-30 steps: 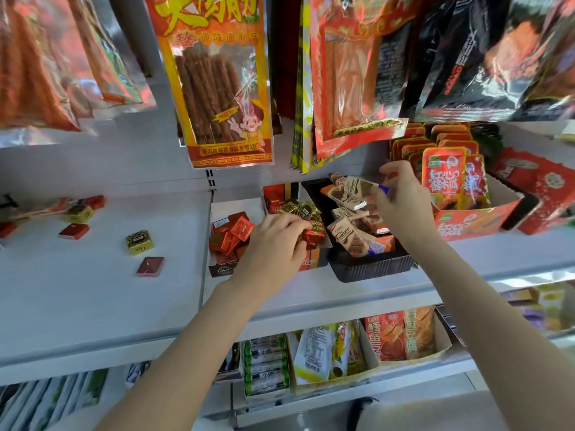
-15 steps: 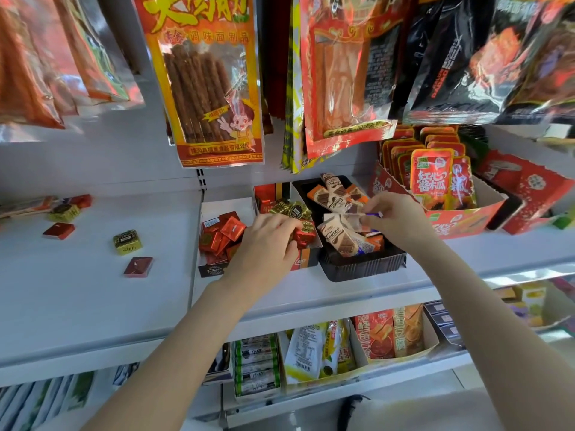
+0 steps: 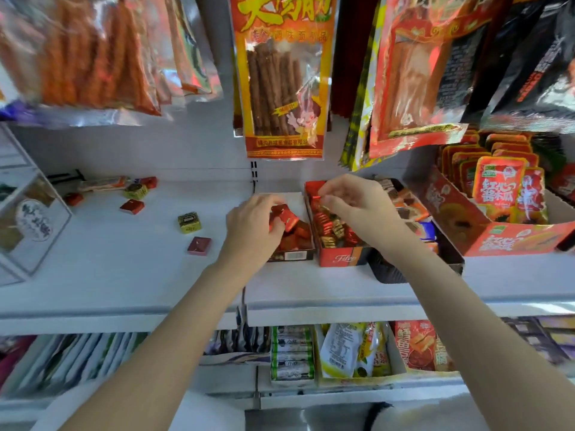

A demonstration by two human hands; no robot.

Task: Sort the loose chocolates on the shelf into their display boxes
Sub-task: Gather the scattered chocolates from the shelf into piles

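Red foil squares sit under the left hand, whose curled fingers pinch one over the dark box. Beside it, the right hand pinches a shiny red chocolate above the red box.

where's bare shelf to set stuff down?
Bare: front strip of the shelf below the maroon square, and between gold cube and left hand. Crowded: the boxes under the right hand and the tray beyond.
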